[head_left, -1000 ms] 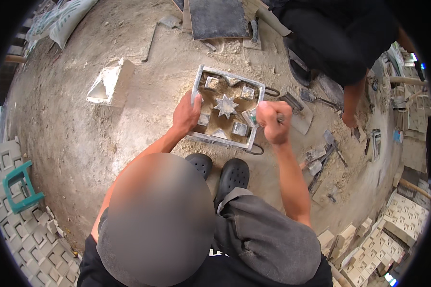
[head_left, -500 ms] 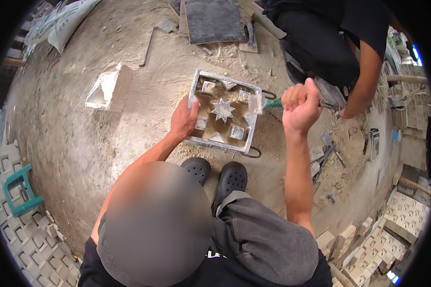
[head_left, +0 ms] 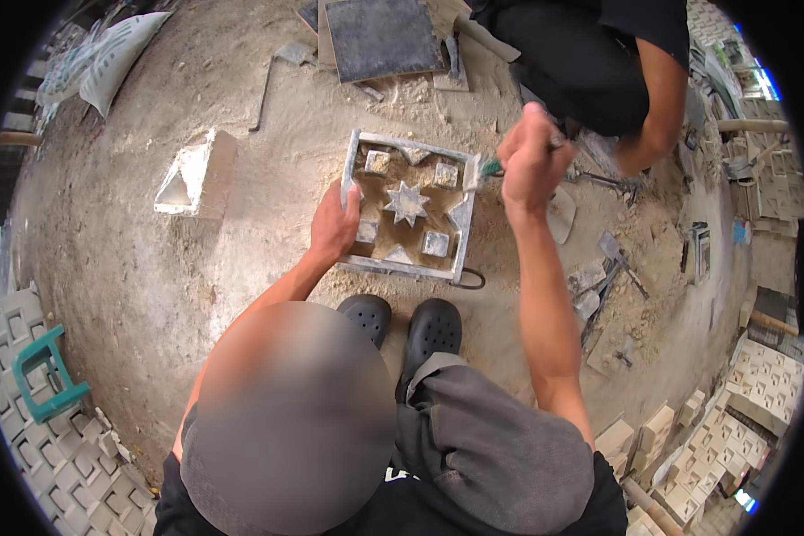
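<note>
A square metal mould [head_left: 402,266] lies on the dusty floor in front of my shoes. Inside its frame stand an eight-pointed star [head_left: 406,204] in the middle and square blocks near the corners. My left hand [head_left: 335,223] grips the mould's left rim, thumb over the top edge. In my right hand [head_left: 536,165], closed in a fist, is a brush with a green handle [head_left: 490,168]. Its pale bristles, blurred by motion, are at the mould's upper right corner. A wire loop handle [head_left: 473,280] sticks out at the lower right corner.
A pale cast block [head_left: 207,179] sits to the left. Another person [head_left: 648,107] crouches at the upper right. Trowels and other tools [head_left: 612,263] lie amid rubble on the right. Dark boards [head_left: 384,40] are at the top; a green stool [head_left: 45,375] stands at lower left.
My right hand has moved up and left with the brush, turning it. My left hand stays on the mould's rim. The other person's arm has shifted; the whole view has moved slightly.
</note>
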The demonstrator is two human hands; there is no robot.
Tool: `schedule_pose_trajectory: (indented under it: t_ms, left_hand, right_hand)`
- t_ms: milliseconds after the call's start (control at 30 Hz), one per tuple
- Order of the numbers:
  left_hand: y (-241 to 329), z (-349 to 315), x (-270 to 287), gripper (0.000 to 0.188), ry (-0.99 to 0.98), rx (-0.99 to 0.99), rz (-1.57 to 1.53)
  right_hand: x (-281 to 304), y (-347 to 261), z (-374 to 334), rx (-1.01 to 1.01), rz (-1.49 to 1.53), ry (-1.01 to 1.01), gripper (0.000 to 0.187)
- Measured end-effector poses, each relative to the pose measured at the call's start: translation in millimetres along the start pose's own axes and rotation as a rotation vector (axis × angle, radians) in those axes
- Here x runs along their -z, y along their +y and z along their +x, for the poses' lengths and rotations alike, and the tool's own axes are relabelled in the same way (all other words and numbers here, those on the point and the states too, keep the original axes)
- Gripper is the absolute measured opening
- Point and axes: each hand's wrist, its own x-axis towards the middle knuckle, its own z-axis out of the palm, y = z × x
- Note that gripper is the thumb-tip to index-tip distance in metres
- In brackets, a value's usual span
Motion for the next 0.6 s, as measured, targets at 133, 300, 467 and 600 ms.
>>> schedule_pose_trajectory:
  t_ms: [133, 300, 467, 600]
  left_hand:
    - [-3.1, -1.8, -1.0, 0.042, -0.021, 0.018, -0.008]
    - [2.6, 4.4, -7.1, 0.043, -0.025, 0.014, -0.003]
    - [-12.1, -4.6, -2.5, 0.043, 0.009, 0.005, 0.018]
    - [3.5, -2.3, -4.0, 0.043, -0.043, 0.024, -0.038]
  right_hand:
    - [-1.2, -9.1, -2.6, 0.017, -0.133, 0.038, 0.05]
    - [11.9, 65.8, 0.2, 0.098, -0.362, -0.105, 0.051]
    - [-9.4, 1.6, 2.4, 0.055, -0.172, -0.097, 0.05]
    - [6.5, 55.7, -7.3, 0.123, -0.325, -0.071, 0.05]
